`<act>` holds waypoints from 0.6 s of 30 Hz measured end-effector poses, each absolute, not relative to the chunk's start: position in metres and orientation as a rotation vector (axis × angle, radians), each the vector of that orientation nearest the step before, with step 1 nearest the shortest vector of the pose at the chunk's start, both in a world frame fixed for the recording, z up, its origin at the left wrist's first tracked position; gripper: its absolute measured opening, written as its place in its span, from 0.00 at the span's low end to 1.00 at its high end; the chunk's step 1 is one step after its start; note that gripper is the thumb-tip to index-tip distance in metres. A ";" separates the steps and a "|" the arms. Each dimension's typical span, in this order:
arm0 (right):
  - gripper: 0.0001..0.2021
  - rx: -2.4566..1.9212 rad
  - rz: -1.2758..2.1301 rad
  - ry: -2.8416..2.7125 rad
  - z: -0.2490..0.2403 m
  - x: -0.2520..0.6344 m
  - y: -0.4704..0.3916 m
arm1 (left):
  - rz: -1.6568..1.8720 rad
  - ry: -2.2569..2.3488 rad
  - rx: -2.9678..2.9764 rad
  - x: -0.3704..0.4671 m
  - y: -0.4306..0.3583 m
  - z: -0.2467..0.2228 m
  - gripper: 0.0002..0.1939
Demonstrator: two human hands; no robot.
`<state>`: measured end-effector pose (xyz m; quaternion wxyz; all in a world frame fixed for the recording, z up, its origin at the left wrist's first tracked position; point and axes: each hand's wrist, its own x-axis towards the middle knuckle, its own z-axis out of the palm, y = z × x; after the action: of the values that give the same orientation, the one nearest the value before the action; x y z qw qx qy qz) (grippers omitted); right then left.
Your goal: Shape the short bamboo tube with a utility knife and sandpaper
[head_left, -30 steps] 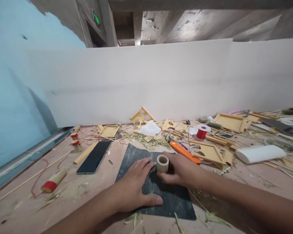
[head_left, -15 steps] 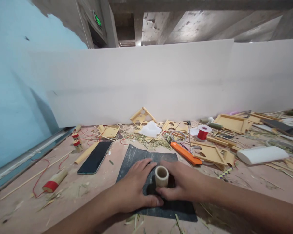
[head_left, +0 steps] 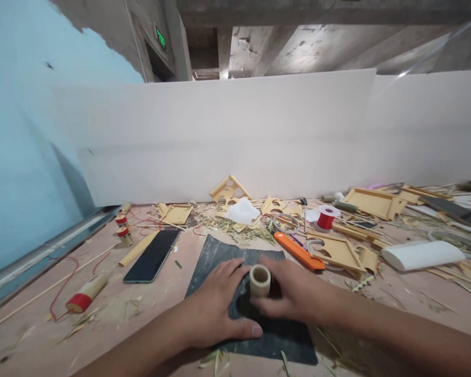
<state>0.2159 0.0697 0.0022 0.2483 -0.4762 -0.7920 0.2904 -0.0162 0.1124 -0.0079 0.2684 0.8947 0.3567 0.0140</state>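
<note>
Tube (head_left: 260,289), one: held open end up at the dark sheet (head_left: 277,335), gripped between thumb and fingers of the right hand (head_left: 292,293); its foot is hidden by the thumb. Sheet, one: covered in part by the left hand (head_left: 215,301), laid palm down, thumb spread. Seen leftward: phone (head_left: 151,256), one; red-banded pieces (head_left: 87,293), three. Seen rightward: orange cutter (head_left: 298,252), one; red spool (head_left: 325,220), one; white roll (head_left: 424,255), one.

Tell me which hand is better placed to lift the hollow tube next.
Probably the right hand: it holds the tube, while the left hand lies spread on the dark sheet.
</note>
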 end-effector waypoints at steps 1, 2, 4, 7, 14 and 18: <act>0.12 -1.232 0.875 -2.182 0.003 0.214 0.067 | 0.047 0.956 2.417 -0.016 0.113 -0.009 0.56; 0.13 -1.206 0.917 -2.193 0.004 0.215 0.068 | 0.057 0.951 2.421 -0.017 0.113 -0.009 0.56; 0.13 -1.270 0.873 -2.181 0.005 0.224 0.077 | 0.077 0.935 2.427 -0.017 0.113 -0.008 0.55; 0.11 -1.494 0.597 -2.120 0.006 0.238 0.093 | 0.087 0.915 2.417 -0.018 0.112 -0.006 0.54; 0.11 -1.248 0.893 -2.160 0.002 0.221 0.076 | 0.020 0.980 2.406 -0.017 0.112 -0.007 0.56; 0.12 -1.483 0.618 -2.085 0.003 0.239 0.092 | 0.001 0.969 2.419 -0.014 0.111 -0.001 0.56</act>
<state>0.2392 0.0915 0.0027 0.2518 -0.5453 -0.7665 0.2273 -0.0145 0.1109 -0.0015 0.2645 0.8952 0.3586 0.0002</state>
